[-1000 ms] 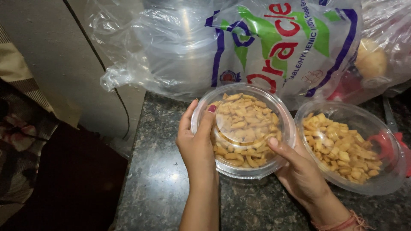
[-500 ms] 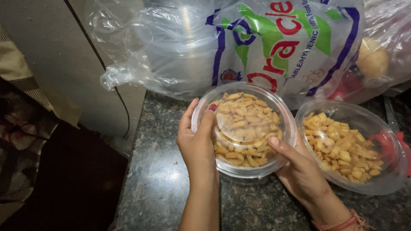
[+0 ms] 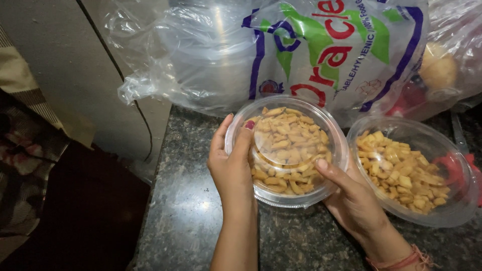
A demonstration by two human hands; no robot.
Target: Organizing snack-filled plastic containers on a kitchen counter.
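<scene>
A dark speckled stone counter [image 3: 201,221] carries everything here. At twelve o'clock, leaning against the wall, sits a big clear plastic bag [image 3: 281,55] with blue, green and red print; it looks to hold a stack of empty containers, parked at the back where it stays out of the way of the hands.

At three o'clock from the centre stands an open clear bowl [image 3: 442,150] heaped with yellow snack pieces [image 3: 401,168], its mouth uncovered and its near edge just beside the right wrist.

In the middle is a round clear tub [image 3: 286,150] filled with the same snack, with a transparent lid [image 3: 288,133] sitting on top. Both hands frame it, probably to steady the tub while the lid is pressed onto the rim.

The left hand [image 3: 231,168] is at nine o'clock of the tub, palm against the wall, fingers close together, and the thumb hooked over the lid's edge, pressing down. The right hand [image 3: 351,198] is at five o'clock, cupped under the side with the thumb laid on the lid's rim; its other fingers are hidden behind the tub. A pink thread band [image 3: 401,258] circles that wrist.
</scene>
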